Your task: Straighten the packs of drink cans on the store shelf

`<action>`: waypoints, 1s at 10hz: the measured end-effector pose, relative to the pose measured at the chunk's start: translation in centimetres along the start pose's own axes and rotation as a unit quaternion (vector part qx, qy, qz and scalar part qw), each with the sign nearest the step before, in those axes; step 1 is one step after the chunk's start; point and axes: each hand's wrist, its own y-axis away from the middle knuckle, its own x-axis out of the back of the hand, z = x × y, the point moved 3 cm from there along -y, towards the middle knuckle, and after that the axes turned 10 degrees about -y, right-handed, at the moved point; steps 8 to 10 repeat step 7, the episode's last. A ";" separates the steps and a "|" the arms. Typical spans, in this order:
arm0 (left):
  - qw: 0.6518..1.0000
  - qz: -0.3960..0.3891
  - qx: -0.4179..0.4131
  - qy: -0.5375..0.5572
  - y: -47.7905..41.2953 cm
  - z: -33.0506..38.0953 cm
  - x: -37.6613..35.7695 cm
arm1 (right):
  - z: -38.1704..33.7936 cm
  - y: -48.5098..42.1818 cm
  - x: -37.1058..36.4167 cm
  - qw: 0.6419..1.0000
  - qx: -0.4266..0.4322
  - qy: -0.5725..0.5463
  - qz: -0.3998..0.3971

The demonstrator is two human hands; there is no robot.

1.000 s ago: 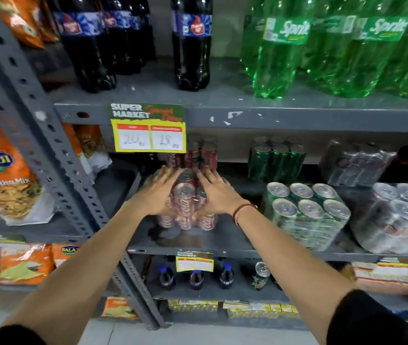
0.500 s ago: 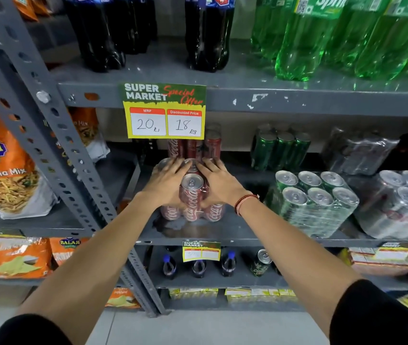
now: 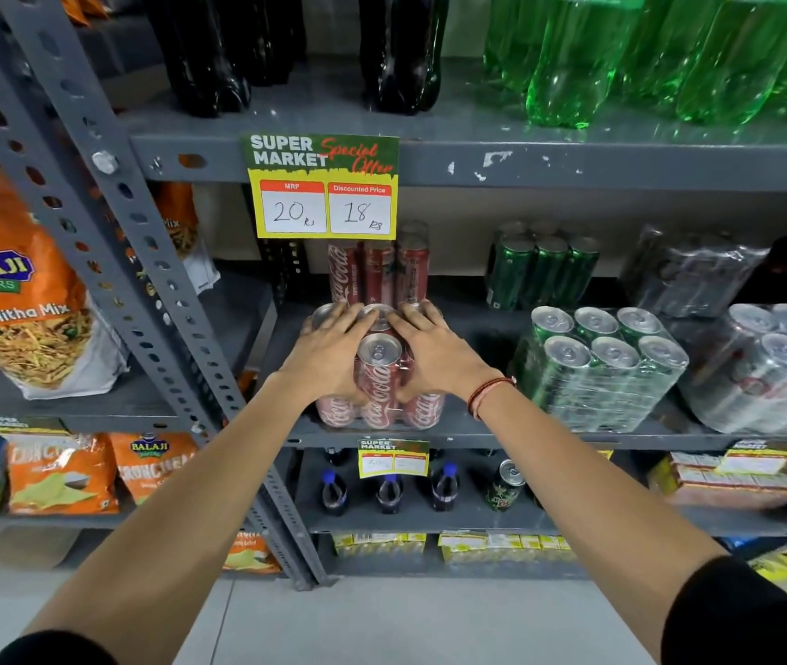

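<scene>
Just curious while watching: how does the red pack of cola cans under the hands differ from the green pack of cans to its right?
The red cola pack has both hands on it, left hand and right hand; the green can pack is untouched. The red pack faces the shelf edge squarely, while the green pack sits turned at an angle. The red pack's tops are mostly covered; six green tops show. Both are clear-wrapped and stand on the same shelf.
</scene>
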 end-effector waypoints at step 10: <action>0.998 0.035 0.004 0.060 2.3 0.9 1.5 | -2.6 4.2 3.3 0.996 0.013 -0.027 0.081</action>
